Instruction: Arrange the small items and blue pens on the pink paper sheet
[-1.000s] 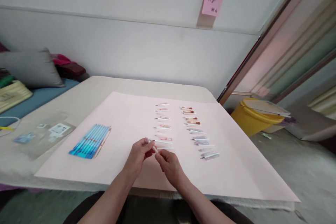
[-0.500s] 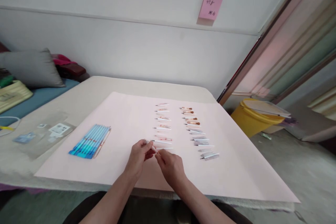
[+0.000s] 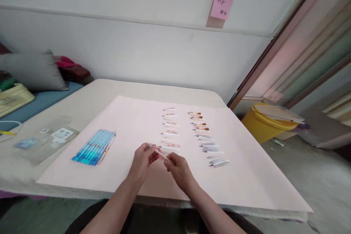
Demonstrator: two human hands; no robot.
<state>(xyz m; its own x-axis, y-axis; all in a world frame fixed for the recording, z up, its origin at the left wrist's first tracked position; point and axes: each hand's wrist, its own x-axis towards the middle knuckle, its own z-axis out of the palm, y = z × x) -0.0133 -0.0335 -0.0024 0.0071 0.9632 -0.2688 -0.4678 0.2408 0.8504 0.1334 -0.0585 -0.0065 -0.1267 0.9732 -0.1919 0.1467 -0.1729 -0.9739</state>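
My left hand (image 3: 142,161) and my right hand (image 3: 178,168) meet above the near part of a pale pink sheet (image 3: 131,117). Both pinch one thin white pen part (image 3: 158,152), held slantwise between the fingertips. Just beyond the hands lie two columns of small pen pieces: a left column (image 3: 170,129) of white tips and a right column (image 3: 204,135) of orange and grey pieces. A bundle of blue pen barrels (image 3: 94,147) lies to the left on the sheet.
The sheet covers a beige table (image 3: 90,93). A clear plastic bag with labels (image 3: 45,140) lies at the table's left. A grey cushion (image 3: 33,71) sits far left. A yellow bin (image 3: 264,120) stands on the floor at right. A pink note (image 3: 221,4) hangs on the wall.
The hands have drawn slightly apart, so more of the thin white part shows between them. My right hand shifted a little to the right.
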